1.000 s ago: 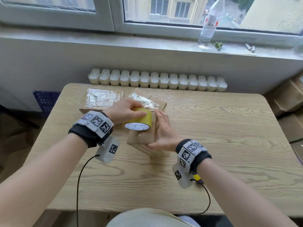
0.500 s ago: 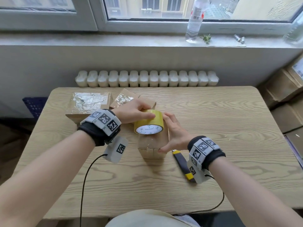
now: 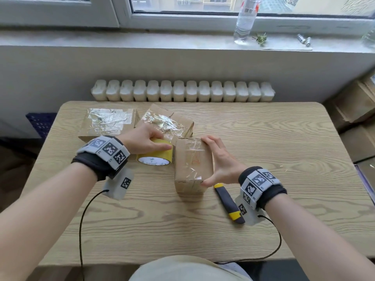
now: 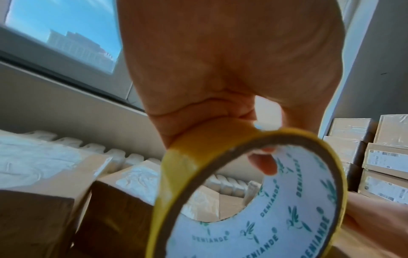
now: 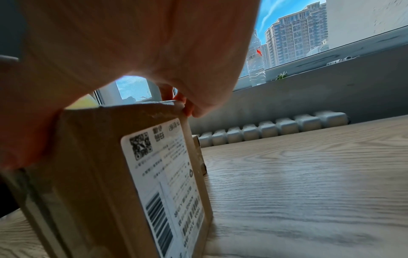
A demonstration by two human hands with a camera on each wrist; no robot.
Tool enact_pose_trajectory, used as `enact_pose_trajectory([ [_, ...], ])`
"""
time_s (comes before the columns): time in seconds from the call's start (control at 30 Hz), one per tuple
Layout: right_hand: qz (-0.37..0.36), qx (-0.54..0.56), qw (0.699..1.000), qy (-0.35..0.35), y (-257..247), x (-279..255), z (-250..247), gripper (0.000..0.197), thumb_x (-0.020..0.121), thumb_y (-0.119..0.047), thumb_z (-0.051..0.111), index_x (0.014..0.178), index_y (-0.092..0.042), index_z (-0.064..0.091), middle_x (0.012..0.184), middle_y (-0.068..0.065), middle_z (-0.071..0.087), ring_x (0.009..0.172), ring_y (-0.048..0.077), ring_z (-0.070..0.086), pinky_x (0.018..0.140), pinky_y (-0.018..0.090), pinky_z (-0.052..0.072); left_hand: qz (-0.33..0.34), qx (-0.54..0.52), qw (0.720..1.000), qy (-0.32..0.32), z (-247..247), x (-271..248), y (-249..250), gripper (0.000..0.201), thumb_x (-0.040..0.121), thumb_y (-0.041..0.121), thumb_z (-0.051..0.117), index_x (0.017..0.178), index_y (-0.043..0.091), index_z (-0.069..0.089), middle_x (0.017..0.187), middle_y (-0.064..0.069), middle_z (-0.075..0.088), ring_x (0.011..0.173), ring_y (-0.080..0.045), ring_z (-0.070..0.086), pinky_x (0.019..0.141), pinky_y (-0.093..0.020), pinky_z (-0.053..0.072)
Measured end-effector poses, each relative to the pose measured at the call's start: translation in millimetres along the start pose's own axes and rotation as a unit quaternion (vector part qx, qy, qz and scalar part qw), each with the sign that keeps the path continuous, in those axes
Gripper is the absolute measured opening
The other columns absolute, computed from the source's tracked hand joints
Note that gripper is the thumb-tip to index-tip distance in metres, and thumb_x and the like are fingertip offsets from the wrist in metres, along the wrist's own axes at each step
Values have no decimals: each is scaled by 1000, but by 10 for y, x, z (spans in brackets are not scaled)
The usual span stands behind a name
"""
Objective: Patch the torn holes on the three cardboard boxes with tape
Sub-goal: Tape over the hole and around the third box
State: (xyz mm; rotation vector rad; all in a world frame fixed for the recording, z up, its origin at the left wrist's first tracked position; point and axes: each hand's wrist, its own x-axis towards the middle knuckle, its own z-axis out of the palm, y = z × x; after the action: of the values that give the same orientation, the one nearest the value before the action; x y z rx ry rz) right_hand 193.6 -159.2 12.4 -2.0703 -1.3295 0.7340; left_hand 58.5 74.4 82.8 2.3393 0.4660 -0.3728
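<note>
matt brown cardboard box (image 3: 193, 165) under glossy clear tape, crinkly shiny film on the two back boxes (image 3: 108, 123), pale wood-grain tabletop (image 3: 263, 151), glossy yellow tape roll (image 3: 156, 156), clear plastic bottle (image 3: 244, 21)

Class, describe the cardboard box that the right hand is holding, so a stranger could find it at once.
On the wooden table, find the right hand. It holds the front box by its right side. Unlike the two boxes behind, it bears a red mark on top and a white printed label on one side.

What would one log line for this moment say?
left hand: grips tape roll | right hand: holds near box | knife: on table
</note>
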Motion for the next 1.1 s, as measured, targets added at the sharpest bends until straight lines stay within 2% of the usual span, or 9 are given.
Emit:
enact_pose_trajectory([
  [0.13, 1, 9, 1000, -7, -15, -13, -10, 126, 44, -38, 86, 146, -13, 16, 138, -10, 16, 131, 7, 18, 107, 12, 17, -14, -12, 1000, -3, 54, 29, -56, 29, 83, 44, 67, 57, 31, 64, 54, 3, 44, 48, -8, 38, 47, -21, 28],
  [0.27, 24, -41, 999, -22, -119, -9, -38, 130, 47, -33, 90, 147, -10, 11, 142, -2, 13, 134, 12, 15, 116, 30, 21, -8, -38, 999, -4, 118, 57, -50, 27, 84, 38, 67, 63, 21, 65, 46, 13, 42, 40, -2, 37, 42, -11, 26],
  [0.33, 42, -118, 991, -52, -222, -7, -45, 137, 50, -45, 87, 149, -10, 1, 151, 4, 2, 142, 19, 4, 119, 37, 13, 5, -62, 998, 3, 160, 58, -46, 30, 85, 33, 67, 58, 24, 61, 41, 15, 43, 40, 0, 39, 43, -10, 27],
  [0.5, 10, -251, 961, -112, -491, -31, 133, 140, 56, -82, 61, 148, -16, -21, 152, 2, -34, 137, 14, -34, 114, 35, -17, 21, -82, 996, 17, 201, 44, -63, 29, 84, 32, 68, 58, 22, 61, 46, 13, 47, 45, 0, 41, 46, -13, 30],
  [0.6, 0, -283, 954, -100, -655, 3, 332, 123, 68, -86, 37, 147, -13, -21, 153, 4, -32, 139, 14, -32, 117, 36, -14, 40, -84, 996, 10, 229, 35, -75, 41, 84, 37, 68, 67, 0, 61, 55, -1, 45, 50, -7, 38, 48, -19, 29],
  [0.73, 13, -301, 951, -68, -676, -91, 455, 102, 77, -79, 11, 146, -12, -20, 154, 3, -28, 141, 14, -27, 119, 36, -8, 37, -85, 995, 19, 240, 10, -109, 38, 85, 34, 66, 73, -2, 64, 59, -3, 49, 53, -8, 41, 49, -19, 32],
  [0.83, 73, -259, 962, -52, -507, -274, 319, 99, 80, -77, 15, 143, -13, -26, 150, 4, -33, 140, 14, -29, 118, 34, -10, 27, -90, 995, 15, 251, -10, -137, 42, 85, 36, 65, 77, -5, 62, 62, -6, 49, 55, -13, 43, 51, -24, 33],
  [0.97, 133, -202, 969, -42, -425, -377, 169, 121, 62, -89, 16, 146, -10, -22, 153, 6, -30, 141, 15, -27, 119, 37, -6, 34, -86, 996, 18, 296, -17, -130, 44, 86, 34, 66, 78, -9, 61, 63, -9, 48, 51, -9, 41, 45, -16, 31],
  [1.1, 37, -224, 969, -98, -640, -122, 200, 138, 58, -81, 59, 146, -16, -24, 152, 4, -34, 139, 19, -32, 117, 39, -11, 44, -91, 995, 27, 313, -49, -115, 43, 86, 32, 67, 80, -11, 63, 62, -9, 50, 48, -6, 40, 44, -13, 29],
])
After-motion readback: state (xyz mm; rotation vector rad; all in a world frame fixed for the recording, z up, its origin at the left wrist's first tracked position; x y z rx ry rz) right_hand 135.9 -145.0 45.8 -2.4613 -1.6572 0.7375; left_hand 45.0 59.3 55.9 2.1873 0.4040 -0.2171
